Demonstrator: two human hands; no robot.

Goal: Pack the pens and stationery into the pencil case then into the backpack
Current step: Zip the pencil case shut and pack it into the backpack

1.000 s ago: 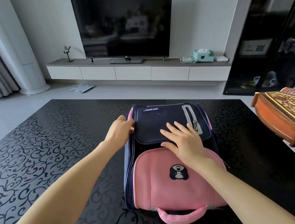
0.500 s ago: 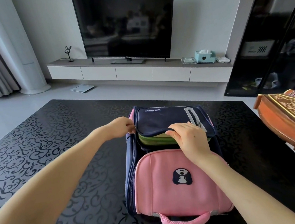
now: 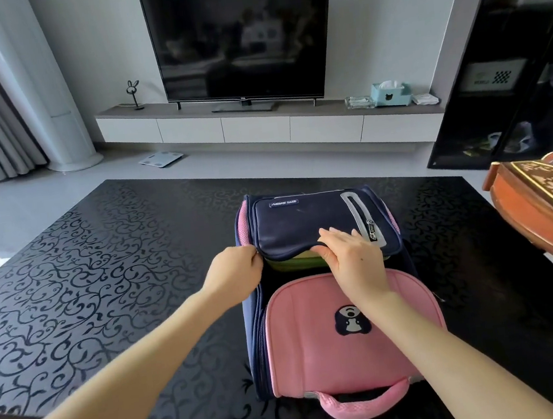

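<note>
While backpack (image 3: pixel 353 348) lies flat | left fingers (image 3: pixel 252 257) pinch flap (image 3: pixel 297 224) corner | right fingers (image 3: pixel 339 240) grip edge

A navy and pink backpack (image 3: pixel 351 331) is recorded lying flat on the black patterned tabletop (image 3: pixel 104 280), right of centre, with its pink handle (image 3: pixel 366 404) at the near edge. The navy flap (image 3: pixel 304 223) at the far end is held by both hands. Its left corner is pinched by the left hand (image 3: pixel 233 269). Its near edge is gripped by the right hand (image 3: pixel 351 256), fingers above, thumb beneath. A green item (image 3: pixel 291 263), not identifiable, is exposed under the lifted flap. A carved wooden object (image 3: pixel 542 199) is noted beside the right edge.
</note>
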